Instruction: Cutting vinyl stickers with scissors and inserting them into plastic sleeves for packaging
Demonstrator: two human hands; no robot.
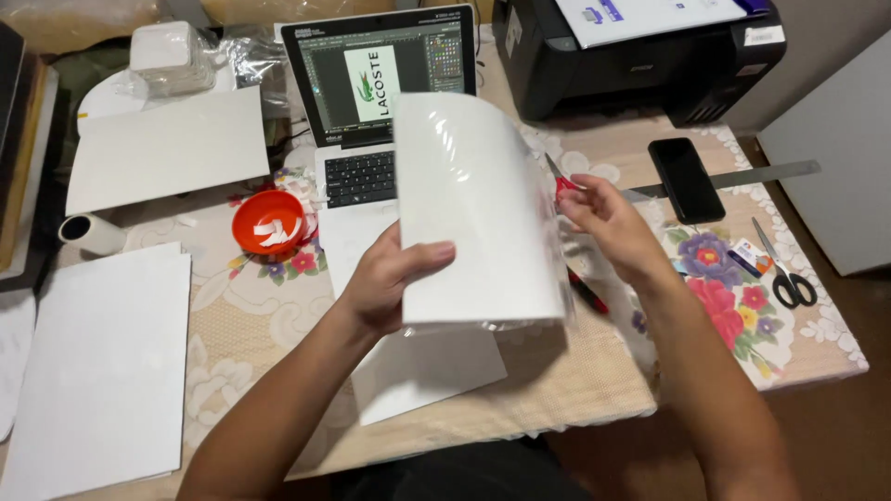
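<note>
Nearest to the camera, 2 bare forearms reach up from the lower edge. The left hand (385, 278) grasps a glossy white sheet (473, 204) at its lower left edge, with the thumb lying across the front. The sheet is held upright above the desk (575, 380), and it curls over at the top, so light reflects on its shiny surface. A thin clear film seems to hang along its lower and right edges. The right hand (608, 223) is at the right edge of the sheet, the fingers pinched together there; whether they grip the sheet or only the film, one cannot tell.

Under the sheet, a flat white paper (422, 366) lies on the desk, which carries a cloth with flowers. At the left lies a stack of white sheets (97, 371). A red pen (587, 293) lies just below the right hand. Further right are scissors (784, 274) with black handles.

In the middle distance, an orange bowl (269, 223) with white scraps stands to the left of the sheet, and a white roll (88, 232) lies near the left edge. A black phone (687, 178) rests beside a metal ruler (752, 174). A white board (167, 148) lies at the left.

At the far side, an open laptop (367, 102) is partly hidden by the sheet, and a black printer (640, 56) stands at the right.
</note>
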